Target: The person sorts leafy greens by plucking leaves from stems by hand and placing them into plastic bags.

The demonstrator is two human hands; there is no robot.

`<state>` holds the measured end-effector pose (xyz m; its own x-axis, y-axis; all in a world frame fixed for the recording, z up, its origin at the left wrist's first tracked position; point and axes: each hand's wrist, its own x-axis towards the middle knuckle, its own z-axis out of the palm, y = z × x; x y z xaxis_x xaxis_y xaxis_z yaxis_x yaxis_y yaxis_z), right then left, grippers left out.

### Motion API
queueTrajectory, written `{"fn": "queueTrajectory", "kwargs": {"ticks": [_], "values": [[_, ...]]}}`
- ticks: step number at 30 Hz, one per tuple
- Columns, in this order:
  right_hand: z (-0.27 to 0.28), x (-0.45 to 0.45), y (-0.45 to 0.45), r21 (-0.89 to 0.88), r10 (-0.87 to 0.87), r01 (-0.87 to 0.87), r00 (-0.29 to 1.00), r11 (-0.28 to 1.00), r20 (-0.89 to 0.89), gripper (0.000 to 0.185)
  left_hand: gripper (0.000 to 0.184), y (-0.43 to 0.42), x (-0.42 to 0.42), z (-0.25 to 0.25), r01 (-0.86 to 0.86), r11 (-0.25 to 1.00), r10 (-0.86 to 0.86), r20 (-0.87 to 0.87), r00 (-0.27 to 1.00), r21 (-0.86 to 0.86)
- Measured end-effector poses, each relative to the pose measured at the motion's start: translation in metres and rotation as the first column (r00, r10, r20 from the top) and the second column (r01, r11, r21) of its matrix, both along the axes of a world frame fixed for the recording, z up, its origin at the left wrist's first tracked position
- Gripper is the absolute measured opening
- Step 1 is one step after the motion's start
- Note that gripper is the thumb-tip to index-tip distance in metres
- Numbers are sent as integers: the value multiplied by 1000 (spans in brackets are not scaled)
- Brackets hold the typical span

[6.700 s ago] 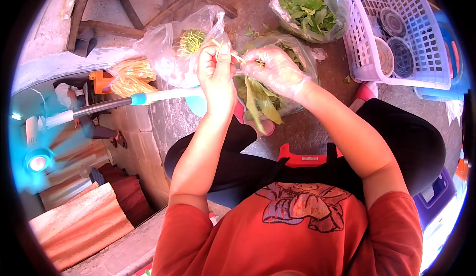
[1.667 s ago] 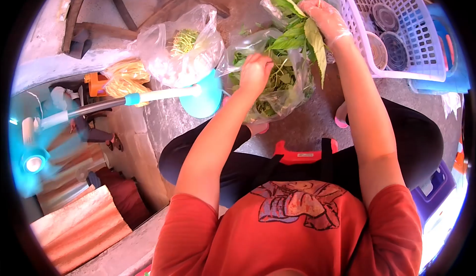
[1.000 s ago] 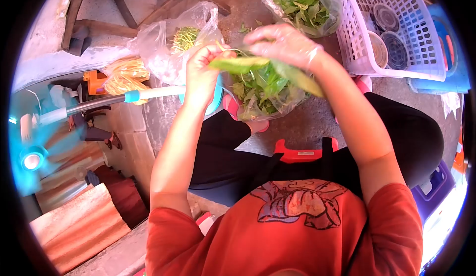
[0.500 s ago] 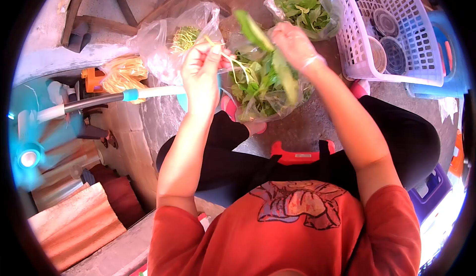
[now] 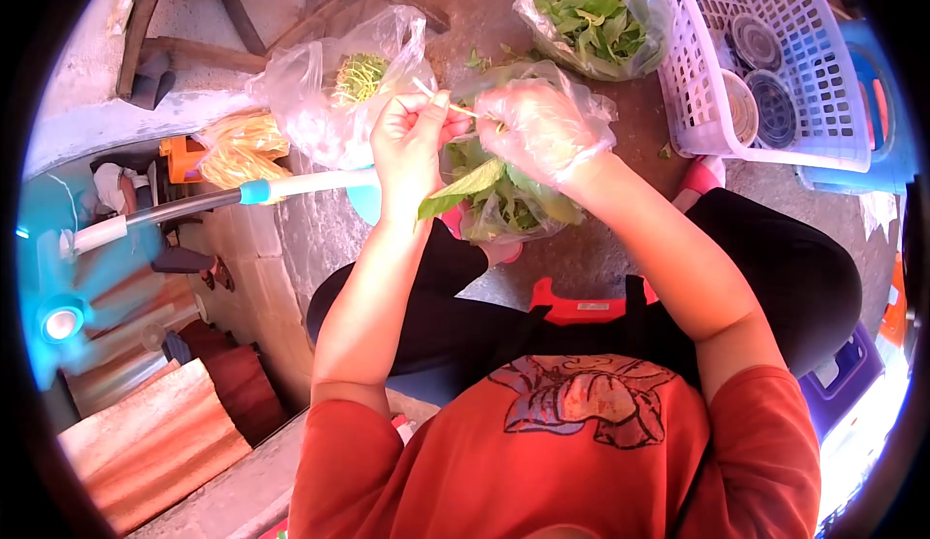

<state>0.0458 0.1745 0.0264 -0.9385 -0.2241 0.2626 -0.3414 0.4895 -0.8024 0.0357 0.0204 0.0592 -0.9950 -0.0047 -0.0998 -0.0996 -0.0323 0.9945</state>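
- Pale green stem (image 5: 462, 111): held up above the middle bag, roughly level, bridging the gap between both hands.
- Left hand (image 5: 412, 124): bare, grip narrow, thumb and fingertips pinching the stem. Whitish end sticks up past the thumb.
- Right hand (image 5: 533, 127): in clear plastic glove, grip closed on the stem's other end. Exact finger contact hard to read through the film.
- Green leaf (image 5: 470, 185): hangs below the hands, tip overlapping left forearm in view. Attachment point hidden.
- Middle bag (image 5: 599, 108): clear plastic, on concrete floor (image 5: 620, 234), under right hand. Leafy greens inside.
- Left bag (image 5: 305, 103): clear plastic, beyond left hand, holds a bundle of thin green stems (image 5: 360, 76).
- Far bag (image 5: 661, 40): also clear, full of loose green leaves (image 5: 591, 16), next to the basket.
- Lilac perforated basket (image 5: 697, 127): far right. Round items (image 5: 754, 40) inside; lids or tubs, can't tell.
- Yellow bundle (image 5: 247, 147): left side, near fan pole (image 5: 184, 208).
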Motion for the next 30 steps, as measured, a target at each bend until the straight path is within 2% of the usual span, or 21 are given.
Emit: {"fn": "queueTrajectory", "kwargs": {"ticks": [1, 2, 4, 5, 6, 8, 12, 16, 17, 20, 21, 24, 27, 30], "values": [[-3, -1, 1, 3, -24, 24, 998, 1000, -51, 16, 10, -2, 0, -1, -28, 999, 28, 18, 999, 46], [-9, -4, 1, -177, 8, 0, 999, 984, 46, 15, 10, -5, -2, -2, -58, 994, 55, 37, 998, 92], [-21, -16, 4, -515, 118, 9, 970, 857, 214, 13, 10, -13, -8, 0, -146, 969, 137, 57, 989, 200], [-24, -23, 9, -555, 90, 123, 936, 823, 341, 17, 10, -21, -14, 5, -200, 944, 192, 57, 980, 262], [-22, -26, 16, -599, 103, 95, 952, 795, 287, 20, 10, -29, -20, 11, -249, 913, 243, 60, 968, 322], [-17, -31, 31, -517, 59, 125, 944, 847, 326, 23, 10, -37, -24, 20, -203, 940, 203, 29, 979, 274], [3, -29, 42, -332, -58, 116, 982, 936, 178, 15, 9, -28, -18, 22, -46, 985, 48, -9, 999, 166], [3, -26, 33, -318, 105, -102, 994, 943, -10, 16, 8, -14, -12, 18, 109, 994, -108, -76, 991, 11], [1, -23, 31, -182, 121, -134, 990, 974, -77, 23, 8, -12, -11, 21, 125, 992, -125, -62, 990, -12], [-8, -18, 23, -150, 229, -225, 973, 963, 14, 21, 8, -7, -10, 21, 145, 989, -145, -56, 988, -12], [2, -15, 24, -191, 264, -242, 960, 951, 96, 20, 8, -7, -10, 21, 153, 988, -153, -58, 987, -1], [-2, -13, 20, -176, 216, -206, 976, 963, 38, 22, 7, -5, -8, 22, 140, 990, -138, -86, 987, 17], [-1, -15, 17, -472, 228, -60, 925, 880, 305, 23, 7, -3, -7, 20, 53, 995, -38, -176, 984, 82], [-12, -17, 12, -710, 235, 232, 838, 664, 493, 25, 7, 1, -6, 26, -22, 991, 49, -210, 976, 131]]}}
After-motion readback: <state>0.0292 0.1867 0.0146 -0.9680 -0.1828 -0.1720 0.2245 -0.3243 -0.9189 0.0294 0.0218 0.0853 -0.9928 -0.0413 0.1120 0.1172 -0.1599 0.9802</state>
